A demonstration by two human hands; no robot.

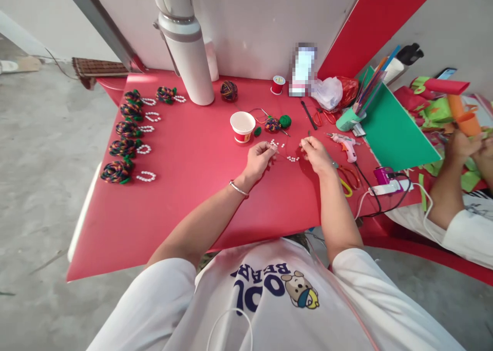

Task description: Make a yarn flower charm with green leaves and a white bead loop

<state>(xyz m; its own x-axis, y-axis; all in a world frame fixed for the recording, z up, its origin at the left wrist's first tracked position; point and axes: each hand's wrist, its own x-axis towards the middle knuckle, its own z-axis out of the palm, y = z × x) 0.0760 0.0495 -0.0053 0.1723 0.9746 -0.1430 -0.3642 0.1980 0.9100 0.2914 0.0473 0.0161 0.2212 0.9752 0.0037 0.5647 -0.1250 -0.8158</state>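
My left hand [260,161] is closed in a pinch at the beads, its fingertips over the red table [200,187]. A thin thread carrying a short row of white beads [292,159] runs between my two hands, low over the table. My right hand [316,155] pinches too, at the thread's other side; its fingertips are partly hidden. Loose white beads [274,143] lie just beyond my left fingertips. Behind them are a white-and-red paper cup [242,128], a multicoloured yarn piece [272,124] with a hook, and a green yarn ball [285,121].
Several yarn pieces [116,171] with bead loops [146,176] line the left side. A white bottle [188,58], a thread spool [278,84] and a phone [303,70] stand at the back. Right are a pink glue gun [346,145], scissors [348,177] and another person's hands [464,148].
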